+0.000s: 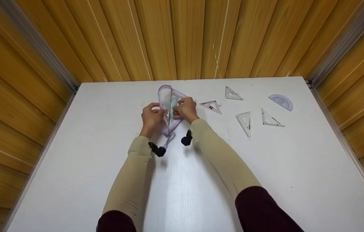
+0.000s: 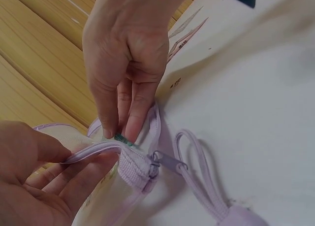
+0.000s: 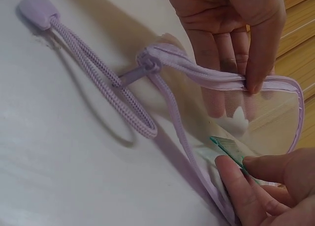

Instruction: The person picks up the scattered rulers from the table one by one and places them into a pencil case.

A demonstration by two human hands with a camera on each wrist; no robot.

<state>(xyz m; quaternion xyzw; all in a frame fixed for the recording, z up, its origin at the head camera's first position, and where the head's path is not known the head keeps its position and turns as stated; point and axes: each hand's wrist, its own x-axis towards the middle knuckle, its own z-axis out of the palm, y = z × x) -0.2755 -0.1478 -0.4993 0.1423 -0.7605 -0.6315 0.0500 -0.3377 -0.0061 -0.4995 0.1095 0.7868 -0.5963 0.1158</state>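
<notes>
A mesh zip pouch (image 1: 166, 96) with lilac trim stands unzipped near the table's far edge. My left hand (image 1: 152, 117) pinches one zipped edge of its mouth between thumb and fingers. At the opening, my right hand (image 1: 185, 109) pinches a clear plastic piece with a green edge (image 3: 229, 151); the pouch and fingers hide most of its shape. A lilac zip pull (image 2: 170, 162) with a looped cord (image 3: 91, 66) hangs from the near end of the zip and lies toward the table's front.
Right of the pouch lie a pinkish set square (image 1: 214, 106), a small clear set square (image 1: 230, 95), a longer clear set square (image 1: 244, 122), another clear triangle (image 1: 269, 121) and a bluish protractor (image 1: 282, 101). Wood-look panels (image 1: 188, 38) rise behind the white table (image 1: 72, 154).
</notes>
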